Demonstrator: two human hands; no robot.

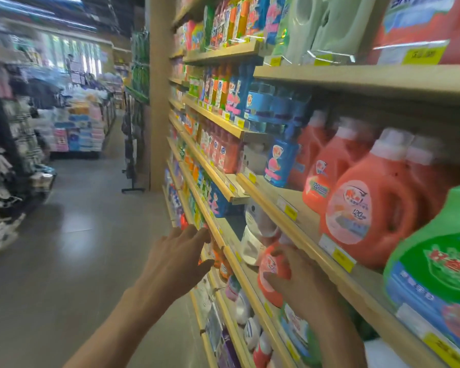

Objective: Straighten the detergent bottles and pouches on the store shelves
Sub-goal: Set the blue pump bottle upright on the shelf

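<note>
My right hand [300, 280] grips a small red detergent bottle [272, 264] standing on a low wooden shelf [252, 293], fingers wrapped round its front. A white bottle [252, 243] stands just behind it. My left hand [178, 258] hovers with straight, spread fingers in front of the shelf edge, holding nothing, close to small orange bottles [221, 264]. One shelf up stand large red detergent jugs [375, 205] and a green and blue jug [433, 269]. A blue bottle [279, 163] stands at that shelf's far end.
Wooden shelves [218, 53] run along the right, packed with colourful pouches and bottles, with yellow price tags [343, 257] on the rails. A grey tiled aisle floor [85, 235] lies to the left. Clothing racks [8, 166] and stacked packs [77, 128] stand across the aisle.
</note>
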